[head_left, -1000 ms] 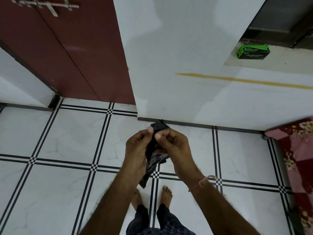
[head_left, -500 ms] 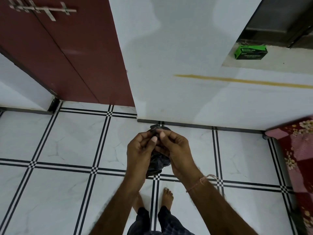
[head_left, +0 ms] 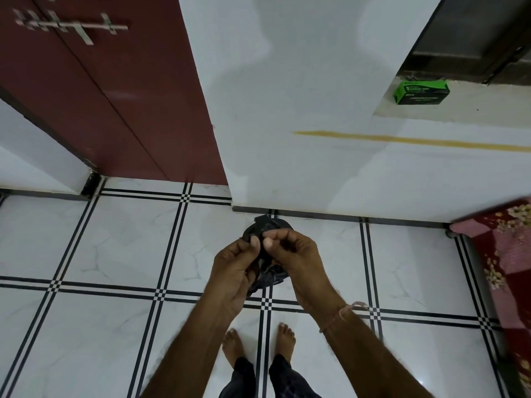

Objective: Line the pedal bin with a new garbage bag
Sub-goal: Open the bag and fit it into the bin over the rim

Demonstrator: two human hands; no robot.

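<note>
A folded black garbage bag [head_left: 265,228] is bunched between both of my hands in front of me, above the tiled floor. My left hand [head_left: 235,265] pinches its upper edge with thumb and fingers. My right hand [head_left: 296,254] pinches the same edge right beside it, thumbs almost touching. The bag's lower part hangs crumpled between my palms. A green garbage bag box [head_left: 421,92] lies on a white ledge at the upper right. No pedal bin is in view.
A dark red door [head_left: 109,96] with a metal latch stands at the upper left, next to a white wall [head_left: 287,110]. A red floral mattress [head_left: 505,254] lies at the right edge. My bare feet [head_left: 258,343] stand on white tiles with black lines.
The hanging tail of the bag has been gathered up between my palms. Both hands stay together at the bag's top edge, working the folded plastic.
</note>
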